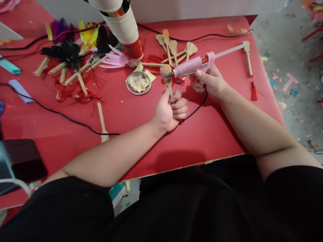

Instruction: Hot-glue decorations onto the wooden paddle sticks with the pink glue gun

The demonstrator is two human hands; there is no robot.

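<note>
My left hand [170,110] is closed in a fist round the handle of a small wooden fan stick [167,74], held upright with its flat head up and a red tassel behind it. My right hand [210,81] grips a pink hot glue gun [193,66]. The gun's nozzle touches the fan stick's head from the right. A clear glue stick [228,51] pokes out of the gun's back end. The gun's black cord [196,108] runs under my left hand.
On the red table [141,134] lie several bare wooden fan sticks [174,48], feathered ones with red tassels [70,64], a round tin lid with yellow scraps [139,82], a stack of paper cups [124,28], a loose stick [102,121] and a dark phone [22,161].
</note>
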